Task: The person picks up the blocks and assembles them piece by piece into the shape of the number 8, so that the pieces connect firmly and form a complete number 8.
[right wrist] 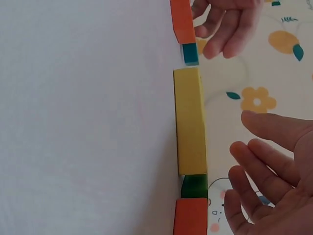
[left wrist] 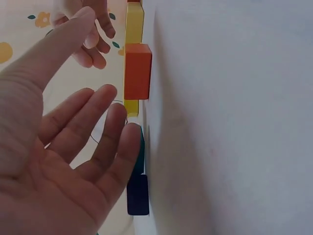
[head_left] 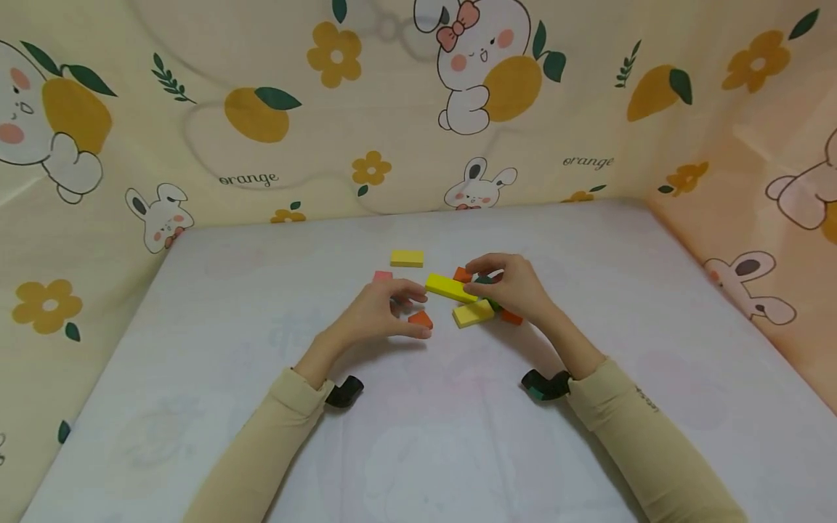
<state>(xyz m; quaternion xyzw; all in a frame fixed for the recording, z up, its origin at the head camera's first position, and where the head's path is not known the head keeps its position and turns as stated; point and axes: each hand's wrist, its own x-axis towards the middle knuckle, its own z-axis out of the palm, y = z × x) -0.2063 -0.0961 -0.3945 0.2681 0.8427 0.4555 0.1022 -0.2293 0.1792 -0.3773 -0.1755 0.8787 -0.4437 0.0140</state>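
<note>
My left hand (head_left: pixel 379 309) is spread around an orange block (head_left: pixel 421 319), fingers apart and holding nothing. In the left wrist view its palm and loosely bent fingers (left wrist: pixel 110 132) show. Opposite, my right hand (head_left: pixel 513 283) hovers over several blocks. Its thumb overlaps the right end of a bright yellow block (head_left: pixel 446 286) in the head view; the right wrist view shows nothing between its fingers (right wrist: pixel 264 166). A second yellow block (head_left: pixel 474 314) lies just nearer. Partly behind the right hand are an orange-red block (head_left: pixel 463 274), a dark green block (head_left: pixel 485 279) and another orange block (head_left: pixel 512 317).
A yellow block (head_left: pixel 407 258) lies apart at the back, and a pink block (head_left: pixel 383 275) sits behind the left hand. The left wrist view shows a navy block (left wrist: pixel 138 195). A white cloth (head_left: pixel 431 428) covers the table; a patterned curtain (head_left: pixel 392 109) stands behind.
</note>
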